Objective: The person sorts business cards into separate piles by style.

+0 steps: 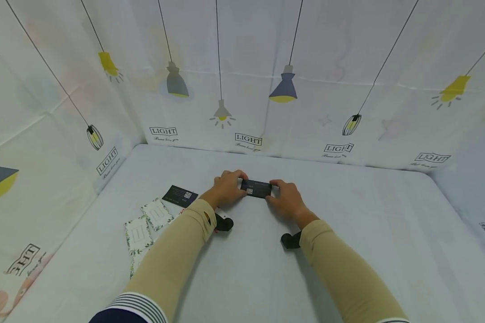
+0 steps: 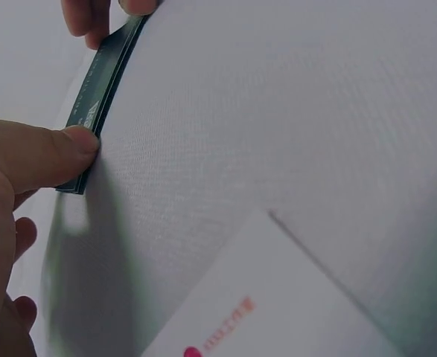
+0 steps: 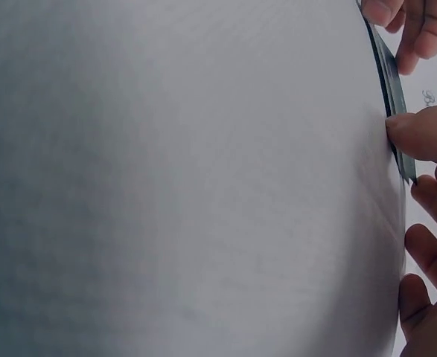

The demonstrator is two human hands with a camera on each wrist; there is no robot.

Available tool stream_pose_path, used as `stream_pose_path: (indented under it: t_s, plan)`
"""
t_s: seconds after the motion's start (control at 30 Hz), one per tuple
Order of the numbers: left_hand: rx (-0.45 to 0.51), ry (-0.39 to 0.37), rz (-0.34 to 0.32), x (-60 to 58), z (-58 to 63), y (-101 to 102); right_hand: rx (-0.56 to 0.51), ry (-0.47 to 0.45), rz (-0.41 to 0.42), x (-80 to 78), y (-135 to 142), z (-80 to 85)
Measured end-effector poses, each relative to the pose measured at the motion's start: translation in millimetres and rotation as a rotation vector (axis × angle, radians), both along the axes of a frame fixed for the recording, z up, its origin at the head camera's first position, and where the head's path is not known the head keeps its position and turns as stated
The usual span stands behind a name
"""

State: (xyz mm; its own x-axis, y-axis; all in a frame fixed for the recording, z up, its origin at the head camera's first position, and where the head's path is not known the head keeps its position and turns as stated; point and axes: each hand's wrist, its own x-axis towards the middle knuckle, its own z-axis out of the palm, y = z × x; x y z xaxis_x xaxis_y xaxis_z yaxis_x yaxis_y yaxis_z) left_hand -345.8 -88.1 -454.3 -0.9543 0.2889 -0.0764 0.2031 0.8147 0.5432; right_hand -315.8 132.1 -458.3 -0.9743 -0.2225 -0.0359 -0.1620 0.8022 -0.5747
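Two or more black cards (image 1: pixel 257 189), lying one on another, are held between both hands over the white table. My left hand (image 1: pixel 228 187) pinches the left end, thumb on the near side. The right end is pinched by my right hand (image 1: pixel 287 200) in the same way. White print and a small square code show on the face towards me. Layered edges of the black cards (image 2: pixel 103 82) are visible in the left wrist view, and also on the cards (image 3: pixel 389 78) in the right wrist view.
Left of the hands lies another black card (image 1: pixel 179 196). Several white cards with leafy borders (image 1: pixel 156 214) lie nearer, partly under the left sleeve. A white card with red print (image 2: pixel 270 297) is beside the left wrist. A printed curtain (image 1: pixel 242 89) stands behind the table (image 1: pixel 368 237).
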Motion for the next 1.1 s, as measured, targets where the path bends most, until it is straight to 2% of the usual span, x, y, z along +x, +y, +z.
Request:
stream_pose_path:
  t_s: [0.3, 0.57, 0.93, 1.1]
  plan:
    - [-0.03, -0.009, 0.001, -2.6, -0.3, 1, 0.02, -0.007, -0.002, -1.9, -1, 0.0]
    - [-0.02, -0.004, -0.003, -2.3, -2.1, -1, 0.016, -0.008, 0.004, -2.2, 0, -1.4]
    - [-0.017, -0.009, -0.013, 5.3, 5.7, -4, 0.018, -0.009, 0.016, -0.4, 1, -0.4]
    - [-0.013, -0.005, -0.017, 8.6, 14.5, -12, 0.049, 0.046, 0.03, 1.1, -4, 5.5]
